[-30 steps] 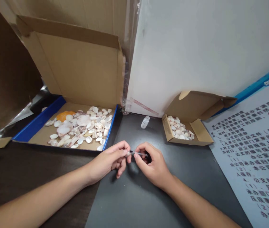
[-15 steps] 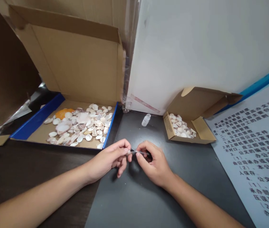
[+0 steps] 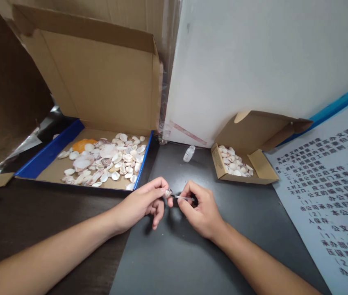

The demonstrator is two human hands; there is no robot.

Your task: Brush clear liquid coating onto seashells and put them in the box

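Note:
Between the thumb and forefinger of my left hand (image 3: 152,200) is a small striped brown-and-white seashell (image 3: 168,193). My right hand (image 3: 203,209) pinches a thin brush (image 3: 184,198) with a pale stem and a dark end inside the palm. The brush's dark tip points left, right beside the shell; whether it touches cannot be made out. Beyond the hands, a small clear bottle (image 3: 189,154) with white print stands on the dark grey mat (image 3: 167,262), no cap on it.
At left lies an open blue-edged cardboard box (image 3: 49,170) with many shells (image 3: 109,151) and an orange one. A smaller open cardboard box (image 3: 223,166) of shells sits at right. A printed sheet (image 3: 330,184) covers the right side; a white panel (image 3: 253,57) rises behind.
The shell has turned in my left fingers, so its striped side now shows. The brush tip has shifted slightly right, away from the left fingertips.

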